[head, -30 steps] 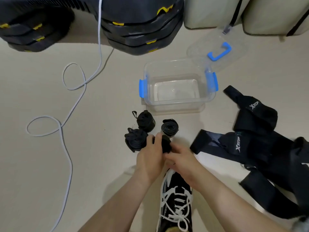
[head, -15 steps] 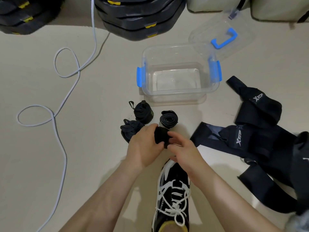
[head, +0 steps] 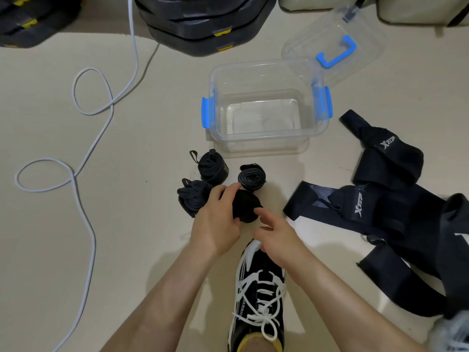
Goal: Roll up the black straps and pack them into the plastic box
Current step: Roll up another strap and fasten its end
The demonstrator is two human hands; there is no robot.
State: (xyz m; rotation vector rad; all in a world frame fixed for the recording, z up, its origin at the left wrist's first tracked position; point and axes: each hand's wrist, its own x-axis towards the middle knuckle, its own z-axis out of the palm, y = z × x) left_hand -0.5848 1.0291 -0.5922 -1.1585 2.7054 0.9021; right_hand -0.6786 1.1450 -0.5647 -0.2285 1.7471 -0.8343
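Left hand (head: 215, 221): fingers curled round a rolled black strap (head: 245, 206), on the near side of the empty plastic box (head: 261, 63). Right hand (head: 278, 236): fingers loosely spread beside the roll, contact unclear. Risk: if the one-handed grip slackens, the tail may spring free and the roll unwind. Carrying it far toward the box could also knock the three finished rolls (head: 252, 177) lying close by on the floor (head: 139, 224).

I counted four rolled black fabric straps (head: 212, 166) at centre frame, one clear plastic box with blue latches (head: 264, 143), one clear lid with a blue handle (head: 368, 29), one looping white cable (head: 73, 175) and one black-and-white laced shoe (head: 258, 288). I could not count the loose black straps (head: 380, 207) heaped at right.
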